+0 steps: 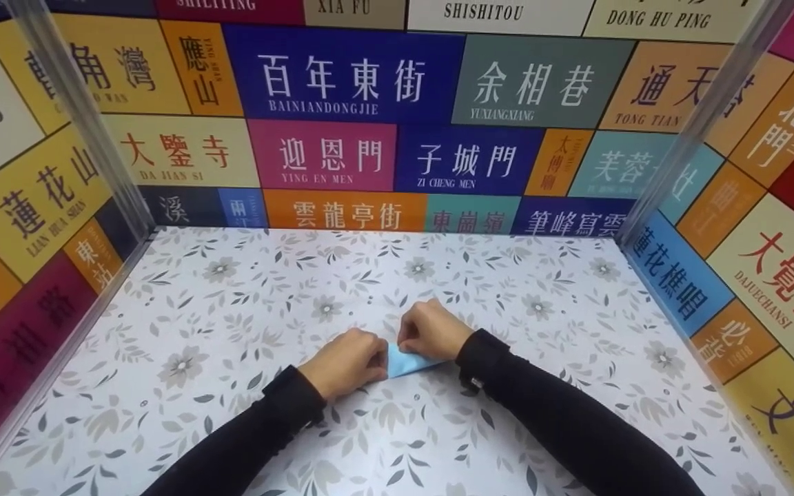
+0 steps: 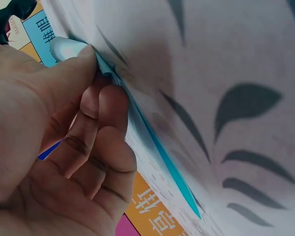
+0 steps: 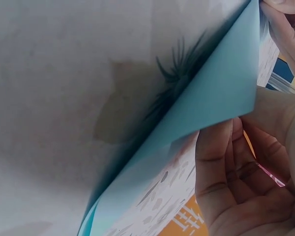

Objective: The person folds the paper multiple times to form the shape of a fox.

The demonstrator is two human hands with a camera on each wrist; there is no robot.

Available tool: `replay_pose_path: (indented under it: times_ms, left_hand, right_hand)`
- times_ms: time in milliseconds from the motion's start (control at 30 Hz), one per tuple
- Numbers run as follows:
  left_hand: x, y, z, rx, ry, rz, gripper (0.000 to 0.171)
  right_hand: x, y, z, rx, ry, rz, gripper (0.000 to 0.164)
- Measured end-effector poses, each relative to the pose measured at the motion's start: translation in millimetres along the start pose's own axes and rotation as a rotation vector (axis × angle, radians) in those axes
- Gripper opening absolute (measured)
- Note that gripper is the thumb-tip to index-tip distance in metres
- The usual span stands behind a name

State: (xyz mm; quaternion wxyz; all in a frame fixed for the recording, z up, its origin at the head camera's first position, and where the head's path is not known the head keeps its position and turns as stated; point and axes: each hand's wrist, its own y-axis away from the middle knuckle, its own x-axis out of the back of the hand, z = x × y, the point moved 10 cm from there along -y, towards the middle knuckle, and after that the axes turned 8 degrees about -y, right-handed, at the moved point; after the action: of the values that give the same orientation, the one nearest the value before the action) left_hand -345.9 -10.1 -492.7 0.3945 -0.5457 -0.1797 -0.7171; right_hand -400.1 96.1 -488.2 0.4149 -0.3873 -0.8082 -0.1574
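A light blue sheet of folded paper (image 1: pixel 407 362) lies low on the floral tabletop between my two hands. My left hand (image 1: pixel 352 362) pinches its left end, and in the left wrist view the thumb presses the blue paper (image 2: pixel 105 66) against curled fingers. At the upper edge, my right hand (image 1: pixel 438 331) holds the sheet between thumb and fingers. Seen from the right wrist, the paper (image 3: pixel 201 103) slopes down as a long folded flap, with a second layer at its far end. Part of the sheet is hidden behind the right hand and wrist.
The white tabletop (image 1: pixel 231 303) carries a grey flower and leaf print. Upright panels with colourful Chinese street-name signs (image 1: pixel 342 76) enclose the back and both sides. Clear corner strips (image 1: pixel 87 103) run along the panel joins. Black bands (image 1: pixel 483 358) circle both wrists.
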Motion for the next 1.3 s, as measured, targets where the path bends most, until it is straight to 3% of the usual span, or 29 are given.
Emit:
replay_pose_path:
  times_ms: [633, 1067, 1300]
  left_hand:
    - [7.9, 18.4, -15.6, 0.071, 0.026, 0.0, 0.018]
    - [9.6, 19.7, -18.1, 0.063, 0.037, 0.003, 0.017]
    - [8.4, 19.7, -18.9, 0.027, 0.05, 0.012, 0.016]
  right_hand:
    - [-1.7, 1.5, 1.4, -0.018, -0.011, 0.013, 0.007]
    - [0.6, 2.1, -0.3, -0.013, -0.003, 0.022, 0.007]
    - [0.2, 4.0, -0.5, -0.018, -0.01, 0.022, 0.006]
